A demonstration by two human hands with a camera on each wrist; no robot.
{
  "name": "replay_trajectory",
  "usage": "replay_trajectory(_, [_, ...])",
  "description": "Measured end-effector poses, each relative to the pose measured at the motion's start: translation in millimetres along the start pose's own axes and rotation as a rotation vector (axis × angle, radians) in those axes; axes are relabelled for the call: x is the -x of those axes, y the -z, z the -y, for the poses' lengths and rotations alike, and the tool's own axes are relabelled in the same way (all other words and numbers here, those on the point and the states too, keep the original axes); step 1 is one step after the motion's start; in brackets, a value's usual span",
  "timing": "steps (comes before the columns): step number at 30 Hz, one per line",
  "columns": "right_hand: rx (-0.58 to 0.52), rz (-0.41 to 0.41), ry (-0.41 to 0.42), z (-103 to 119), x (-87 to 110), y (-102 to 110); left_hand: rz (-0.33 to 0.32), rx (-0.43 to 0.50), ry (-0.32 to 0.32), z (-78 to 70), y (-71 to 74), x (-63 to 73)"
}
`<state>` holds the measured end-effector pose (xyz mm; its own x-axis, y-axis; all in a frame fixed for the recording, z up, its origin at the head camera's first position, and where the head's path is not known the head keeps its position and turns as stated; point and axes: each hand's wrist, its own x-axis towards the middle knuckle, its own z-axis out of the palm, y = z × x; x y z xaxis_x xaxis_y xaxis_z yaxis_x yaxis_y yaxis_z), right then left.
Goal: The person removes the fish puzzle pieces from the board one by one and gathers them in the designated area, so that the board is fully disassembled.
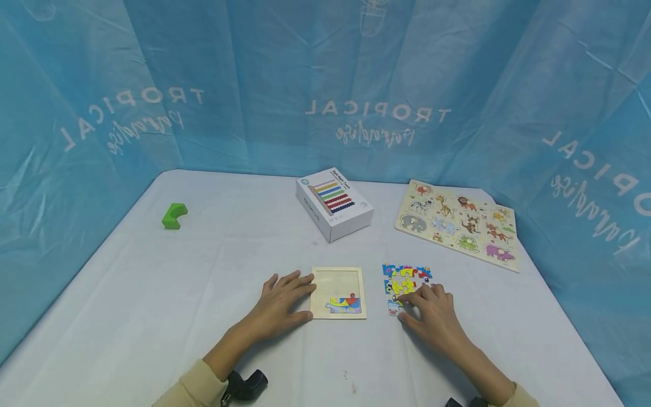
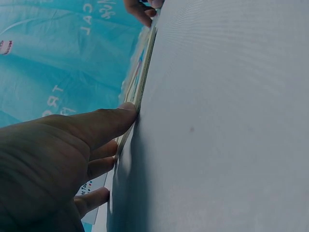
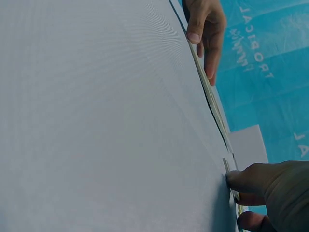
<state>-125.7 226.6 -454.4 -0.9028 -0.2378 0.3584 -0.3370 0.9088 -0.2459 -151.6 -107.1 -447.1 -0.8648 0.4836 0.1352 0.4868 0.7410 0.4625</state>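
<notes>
A square wooden puzzle tray [image 1: 336, 316] lies on the table with a few joined colourful pieces [image 1: 346, 305] in its lower right part. My left hand [image 1: 278, 305] has its fingers spread, with thumb and fingertips right at the tray's left edge; in the left wrist view the thumb [image 2: 113, 123] meets that edge. To the right, a cluster of jigsaw pieces [image 1: 404, 282], yellow, blue and red, lies on the cloth. My right hand [image 1: 434, 316] pinches a puzzle piece [image 1: 394, 308] at the cluster's near left corner between thumb and forefinger. The palm hides part of the cluster.
Behind the tray stands a white box [image 1: 335, 206] with a picture of coloured rows. A wooden animal puzzle board [image 1: 458, 223] lies at the back right, and a green curved block [image 1: 174, 216] at the back left. Blue printed curtain [image 1: 376, 85] surrounds the white table.
</notes>
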Motion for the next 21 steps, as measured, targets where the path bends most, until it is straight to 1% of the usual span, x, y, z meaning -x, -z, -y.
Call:
replay_trajectory(6, [0.001,0.001,0.002,-1.2,0.5,-1.2,-0.009,-0.002,-0.006,0.0,-0.5,0.1])
replay_trajectory(14, [-0.004,0.005,0.006,0.0,-1.2,0.8,-0.001,0.002,-0.002,-0.8,0.4,0.3])
replay_trajectory(18, [-0.025,-0.006,0.025,6.1,-6.0,1.6,0.009,0.007,0.006,-0.9,1.2,0.4])
replay_trajectory(21, [-0.039,-0.007,0.047,15.0,-11.3,0.4,0.013,0.007,0.01,-1.0,1.7,0.2])
